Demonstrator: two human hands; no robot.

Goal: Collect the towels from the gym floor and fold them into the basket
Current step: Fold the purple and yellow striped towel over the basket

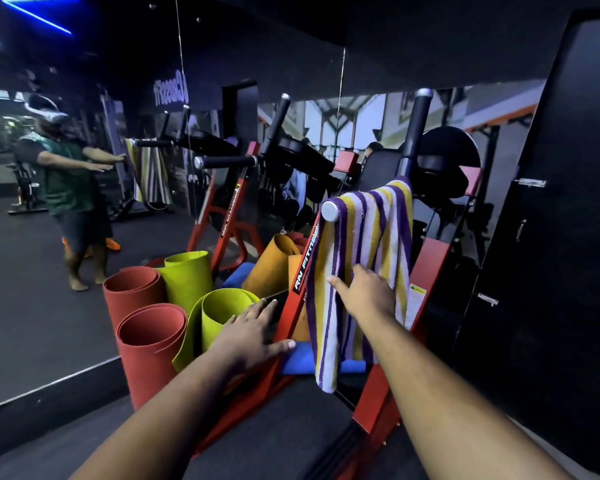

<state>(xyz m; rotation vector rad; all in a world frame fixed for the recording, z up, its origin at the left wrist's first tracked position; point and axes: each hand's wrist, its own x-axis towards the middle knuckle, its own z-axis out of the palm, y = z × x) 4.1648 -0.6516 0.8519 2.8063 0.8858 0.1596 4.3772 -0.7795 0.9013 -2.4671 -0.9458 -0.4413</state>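
Two bare arms reach forward over the dark gym floor (pixel 291 427). The left hand (pixel 253 332) is spread flat, fingers straight, holding nothing, just above a blue pad (pixel 297 363) at the foot of a red machine frame (pixel 430 271). The right hand (pixel 368 289) touches a purple, yellow and white striped towel (pixel 361 244), thumb out to the left; whether its fingers close on the cloth cannot be told. The towel drapes over a black bar with a silver end cap (pixel 331 211), its long axis hanging straight down, stripes running top to bottom, lower edge near the floor. Left of the frame stand rolled mats, red (pixel 146 344), lime (pixel 222 317) and orange (pixel 274 265), crowding the frame's base. Beyond, a wall mirror (pixel 32 237) reflects the person with both arms reaching out.
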